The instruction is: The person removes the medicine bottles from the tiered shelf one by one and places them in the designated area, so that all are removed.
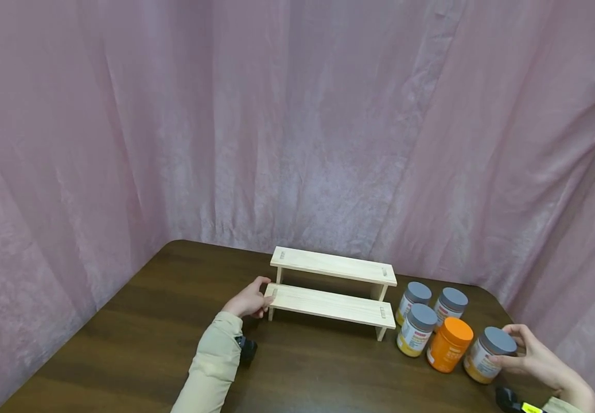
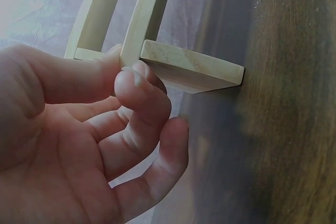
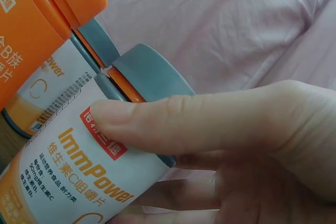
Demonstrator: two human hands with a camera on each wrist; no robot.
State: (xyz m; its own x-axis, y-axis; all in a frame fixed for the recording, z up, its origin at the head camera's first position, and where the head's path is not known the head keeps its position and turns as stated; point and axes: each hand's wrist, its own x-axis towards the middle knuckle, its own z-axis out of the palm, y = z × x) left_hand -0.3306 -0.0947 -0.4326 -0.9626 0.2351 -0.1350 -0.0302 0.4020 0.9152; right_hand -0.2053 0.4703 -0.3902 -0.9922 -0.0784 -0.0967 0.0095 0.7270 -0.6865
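Note:
A two-tier light wood rack point(image 1: 323, 302) stands on the dark table. My left hand point(image 1: 248, 300) pinches the left end of its lower board between thumb and fingers. In the left wrist view the thumb lies on the board point(image 2: 137, 24), with the index finger against its other face. On the right, my right hand point(image 1: 542, 358) grips a white vitamin jar point(image 1: 481, 361) with a grey lid. Its thumb point(image 3: 126, 124) presses the red logo on the label, and the other fingers go behind the jar. An orange jar point(image 1: 448, 347) stands just left of the gripped one.
Three more grey-lidded jars stand between the rack and the orange jar: a front one point(image 1: 413, 332), a back left one point(image 1: 413, 298) and a back right one point(image 1: 449, 304). A pink curtain point(image 1: 297, 143) hangs behind the table point(image 1: 137, 344).

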